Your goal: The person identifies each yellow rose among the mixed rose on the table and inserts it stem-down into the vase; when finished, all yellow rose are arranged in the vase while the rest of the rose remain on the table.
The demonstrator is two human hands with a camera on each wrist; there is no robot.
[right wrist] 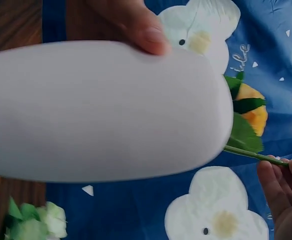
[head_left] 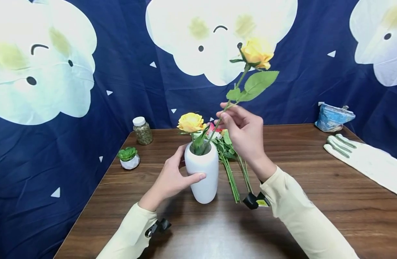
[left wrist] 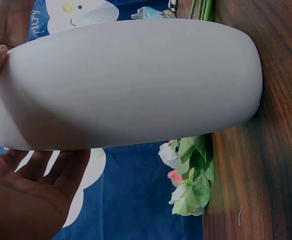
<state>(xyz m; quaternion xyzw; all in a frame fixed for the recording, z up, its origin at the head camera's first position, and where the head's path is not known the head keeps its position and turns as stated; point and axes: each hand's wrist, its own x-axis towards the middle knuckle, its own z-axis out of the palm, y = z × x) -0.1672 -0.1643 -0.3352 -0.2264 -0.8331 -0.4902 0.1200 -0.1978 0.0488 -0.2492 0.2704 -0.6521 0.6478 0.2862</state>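
A white vase (head_left: 203, 180) stands upright on the table, and my left hand (head_left: 172, 178) grips its side with the thumb across the front. In the left wrist view, fingers (left wrist: 66, 175) curl behind the vase (left wrist: 131, 85). One yellow rose (head_left: 190, 122) leans at the left of the mouth. My right hand (head_left: 245, 135) pinches the stem of a second yellow rose (head_left: 256, 54) above the vase. That stem slants down into the mouth; its lower end is hidden. The right wrist view shows the right hand (right wrist: 288, 195) on the green stem (right wrist: 253, 155).
Behind and right of the vase lies a bunch of artificial flowers (head_left: 229, 153) with long green stems. A small potted succulent (head_left: 129, 159) and a lidded jar (head_left: 142, 132) stand at left. At right are a blue bag (head_left: 333, 118) and white-green gloves (head_left: 366, 158). A dark blue curtain (head_left: 127, 72) hangs behind.
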